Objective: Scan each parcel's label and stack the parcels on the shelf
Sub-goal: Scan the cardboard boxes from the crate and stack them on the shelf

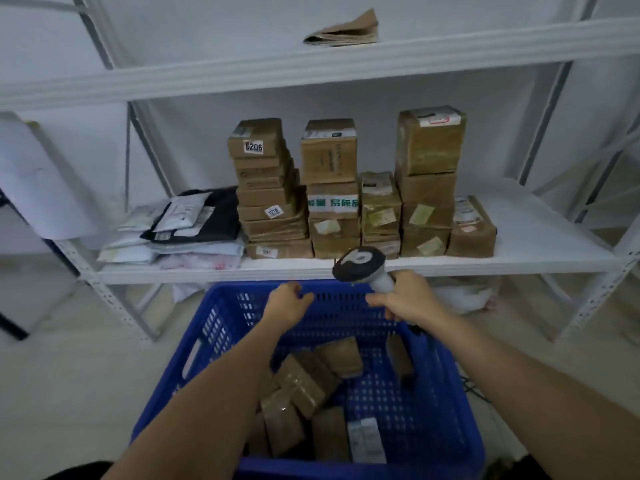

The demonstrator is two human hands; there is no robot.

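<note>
At centre frame, the left hand (287, 301) hangs with fingers curled, its grip empty, above a blue crate (194, 355); the right hand (407, 297) grips a scanner (360, 263). Taped cardboard parcels (304, 386) in the crate's bottom look light, stiff and slightly slick, best taken across opposite sides, while stacked boxes (346, 188) fill the shelf (536, 237) above.

A parcel storeroom: brown boxes (346, 188) stacked on a white metal shelf (536, 237), more in a blue crate (433, 427)
</note>
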